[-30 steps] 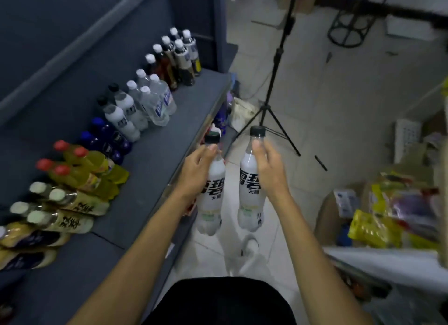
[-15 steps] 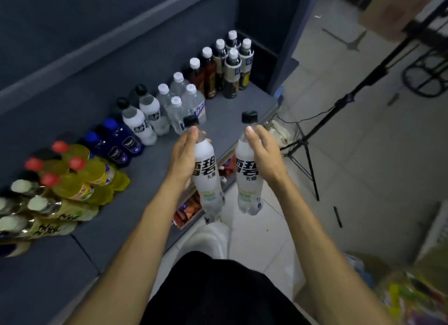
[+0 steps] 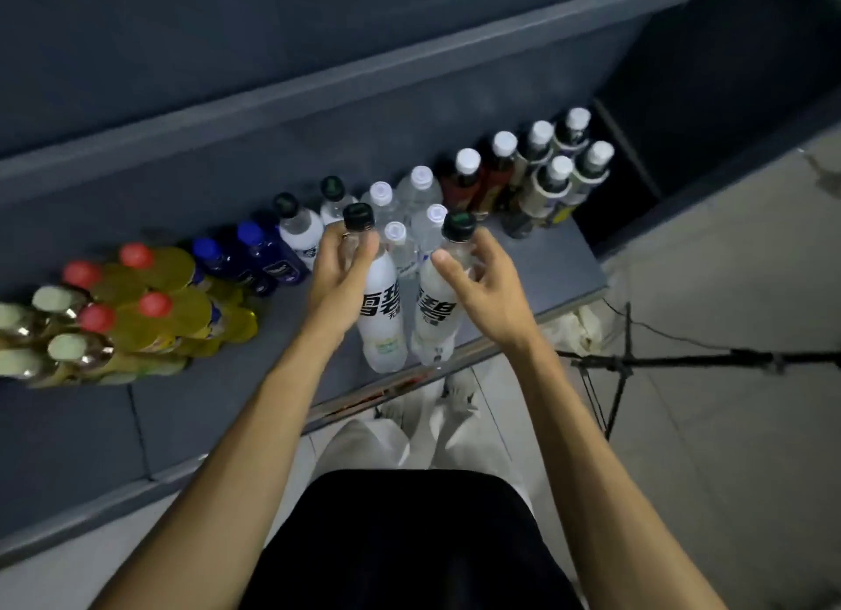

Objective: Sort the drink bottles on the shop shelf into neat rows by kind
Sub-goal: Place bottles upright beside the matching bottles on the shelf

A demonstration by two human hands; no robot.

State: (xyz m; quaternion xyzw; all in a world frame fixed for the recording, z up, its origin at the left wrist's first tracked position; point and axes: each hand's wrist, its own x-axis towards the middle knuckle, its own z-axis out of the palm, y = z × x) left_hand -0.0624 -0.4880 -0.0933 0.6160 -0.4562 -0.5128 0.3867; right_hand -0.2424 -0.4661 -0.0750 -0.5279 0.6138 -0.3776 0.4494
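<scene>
My left hand [image 3: 339, 275] grips the neck of a white black-capped soda bottle [image 3: 380, 318]. My right hand [image 3: 482, 286] holds a second, matching bottle [image 3: 434, 318] by its neck. Both bottles hang upright over the front part of the dark grey shelf [image 3: 182, 409]. Along the shelf's back stand rows by kind: pale-capped tea bottles [image 3: 54, 354], red-capped yellow bottles [image 3: 154, 309], blue bottles [image 3: 255, 254], two more white black-capped bottles [image 3: 298, 229], clear water bottles [image 3: 418, 200], dark red bottles [image 3: 478, 181] and white-capped dark bottles [image 3: 559, 172].
A black tripod [image 3: 682, 361] stands on the tiled floor to the right of the shelf end. A white bag [image 3: 578, 327] lies below the shelf's right corner. The shelf's front edge [image 3: 455, 352] runs just under the held bottles.
The view has swung left toward the shelf. Both hands have carried their bottles from over the aisle floor to above the shelf's front, near the water bottles.
</scene>
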